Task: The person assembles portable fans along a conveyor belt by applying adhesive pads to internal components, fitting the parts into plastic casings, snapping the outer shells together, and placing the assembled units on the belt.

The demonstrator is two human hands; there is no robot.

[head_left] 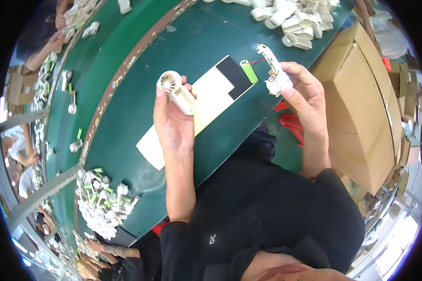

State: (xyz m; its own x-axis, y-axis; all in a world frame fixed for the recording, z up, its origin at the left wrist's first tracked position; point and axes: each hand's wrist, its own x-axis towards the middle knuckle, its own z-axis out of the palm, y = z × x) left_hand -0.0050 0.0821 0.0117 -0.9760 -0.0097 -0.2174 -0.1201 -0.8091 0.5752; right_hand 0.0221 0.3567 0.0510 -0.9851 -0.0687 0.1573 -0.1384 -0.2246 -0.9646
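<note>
In my left hand (175,124) is a cream plastic fan housing (182,97), its round spoked grille turned up and its tube-shaped body lying against the palm. My fingers wrap round its far side. Off to the right, my right hand (307,93) pinches a white fan inner assembly (277,77) between thumb and fingers. Thin red and dark wires run from that assembly to a green cylindrical battery (249,72), which hangs or rests by the dark end of the pad; I cannot tell which. The two held parts are well apart.
A pale board (206,100) with a black patch lies on the green table (173,47). Cream housings (295,21) are heaped at the far right, and white assemblies with green batteries (103,201) at the left. A conveyor belt (103,51) runs beyond; a large cardboard box (356,107) stands right.
</note>
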